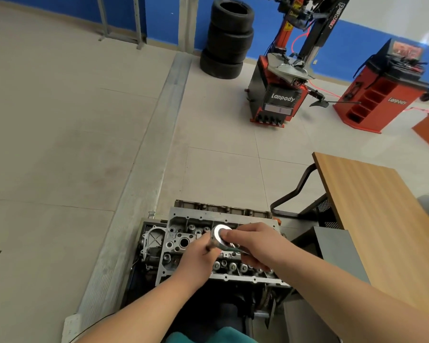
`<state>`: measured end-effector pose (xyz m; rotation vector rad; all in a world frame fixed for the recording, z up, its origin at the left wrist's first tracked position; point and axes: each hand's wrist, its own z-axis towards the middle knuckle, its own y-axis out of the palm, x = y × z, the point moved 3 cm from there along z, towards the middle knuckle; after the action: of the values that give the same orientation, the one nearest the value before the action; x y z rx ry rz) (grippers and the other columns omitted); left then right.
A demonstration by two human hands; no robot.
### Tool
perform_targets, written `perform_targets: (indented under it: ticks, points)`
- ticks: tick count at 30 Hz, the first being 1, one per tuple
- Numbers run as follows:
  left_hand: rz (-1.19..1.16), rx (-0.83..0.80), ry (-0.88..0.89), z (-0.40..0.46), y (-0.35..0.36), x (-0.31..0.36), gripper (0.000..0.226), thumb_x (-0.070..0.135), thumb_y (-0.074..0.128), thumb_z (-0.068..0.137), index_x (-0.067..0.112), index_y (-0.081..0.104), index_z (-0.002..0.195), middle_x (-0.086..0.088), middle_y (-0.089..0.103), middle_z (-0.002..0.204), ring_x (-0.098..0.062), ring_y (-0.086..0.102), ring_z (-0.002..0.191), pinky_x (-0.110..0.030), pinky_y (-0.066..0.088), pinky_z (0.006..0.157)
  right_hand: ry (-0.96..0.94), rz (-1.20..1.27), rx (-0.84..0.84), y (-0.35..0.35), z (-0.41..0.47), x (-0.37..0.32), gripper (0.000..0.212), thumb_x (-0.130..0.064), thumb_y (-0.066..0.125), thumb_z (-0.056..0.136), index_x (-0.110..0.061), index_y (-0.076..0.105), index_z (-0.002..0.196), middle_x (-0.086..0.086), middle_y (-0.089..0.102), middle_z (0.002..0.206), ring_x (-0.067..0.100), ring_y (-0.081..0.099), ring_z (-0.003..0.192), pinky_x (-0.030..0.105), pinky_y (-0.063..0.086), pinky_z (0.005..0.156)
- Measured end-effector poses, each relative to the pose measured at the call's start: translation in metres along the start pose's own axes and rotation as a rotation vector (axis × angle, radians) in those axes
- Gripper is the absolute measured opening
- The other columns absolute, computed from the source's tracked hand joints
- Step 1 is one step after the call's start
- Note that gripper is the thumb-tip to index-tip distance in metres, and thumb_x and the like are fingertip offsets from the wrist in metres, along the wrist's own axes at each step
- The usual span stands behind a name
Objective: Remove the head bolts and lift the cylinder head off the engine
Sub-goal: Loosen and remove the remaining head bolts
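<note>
Gripped by the right hand is a ratchet wrench; its lower shaft is pinched by the left hand, above the cylinder head at 6 o'clock.

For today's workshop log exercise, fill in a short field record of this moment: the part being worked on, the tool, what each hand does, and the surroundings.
workpiece: grey metal cylinder head on the engine, still in place
tool: shiny chrome ratchet wrench, above the head's middle
left hand: left hand grips the dark stem under the ratchet's head
right hand: right hand grips the handle, thumb on top
surroundings: wooden table at right; stacked black tyres far back
</note>
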<state>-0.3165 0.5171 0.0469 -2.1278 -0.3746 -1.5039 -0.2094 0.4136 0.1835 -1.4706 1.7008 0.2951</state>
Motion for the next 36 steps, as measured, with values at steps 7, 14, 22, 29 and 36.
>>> perform_targets:
  ticks: [7, 14, 22, 29, 36]
  points:
    - [-0.031, -0.049, 0.027, 0.006, -0.001, -0.004, 0.031, 0.019, 0.052, 0.099, 0.047, 0.064, 0.095, 0.003, 0.065, 0.087, -0.011, 0.059, 0.075, -0.038, 0.053, 0.073, 0.022, 0.126, 0.14, 0.019, -0.009, 0.005, 0.039, -0.067, 0.071, 0.084, -0.029, 0.076, 0.08, -0.004, 0.052, 0.055, 0.01, 0.044, 0.044, 0.02, 0.034, 0.041]
    - [-0.02, -0.206, 0.103, 0.008, -0.003, -0.008, 0.014, 0.025, 0.05, 0.099, 0.03, 0.063, 0.1, 0.001, 0.067, 0.091, -0.024, 0.062, 0.089, -0.051, 0.055, 0.086, 0.064, 0.125, 0.111, 0.021, -0.012, 0.009, 0.042, -0.07, 0.073, 0.08, -0.028, 0.077, 0.082, -0.003, 0.049, 0.059, 0.013, 0.042, 0.047, 0.023, 0.032, 0.042]
    - [0.002, -0.293, 0.16, 0.011, -0.01, -0.014, 0.028, 0.018, 0.054, 0.101, 0.043, 0.065, 0.107, 0.015, 0.07, 0.099, -0.007, 0.065, 0.094, -0.035, 0.057, 0.086, 0.073, -0.374, -0.097, -0.001, 0.013, -0.027, 0.043, -0.075, 0.068, 0.077, -0.032, 0.074, 0.082, -0.016, 0.06, 0.062, 0.002, 0.054, 0.054, 0.024, 0.042, 0.061]
    - [-0.047, -0.325, 0.132, 0.014, -0.022, -0.009, 0.032, 0.02, 0.052, 0.105, 0.05, 0.064, 0.109, 0.012, 0.071, 0.099, -0.008, 0.065, 0.093, -0.034, 0.056, 0.087, 0.052, -0.349, -0.013, 0.012, 0.012, -0.028, 0.042, -0.074, 0.061, 0.089, -0.033, 0.073, 0.092, -0.016, 0.059, 0.061, 0.0, 0.052, 0.054, 0.026, 0.041, 0.063]
    - [-0.069, -0.381, 0.1, 0.018, -0.019, -0.002, 0.015, 0.024, 0.054, 0.104, 0.033, 0.066, 0.108, 0.004, 0.07, 0.096, -0.02, 0.065, 0.096, -0.05, 0.055, 0.094, 0.061, -0.54, 0.637, 0.057, -0.012, -0.01, 0.042, -0.077, 0.035, 0.095, -0.041, 0.056, 0.091, -0.012, 0.062, 0.066, 0.003, 0.059, 0.062, 0.026, 0.04, 0.057]
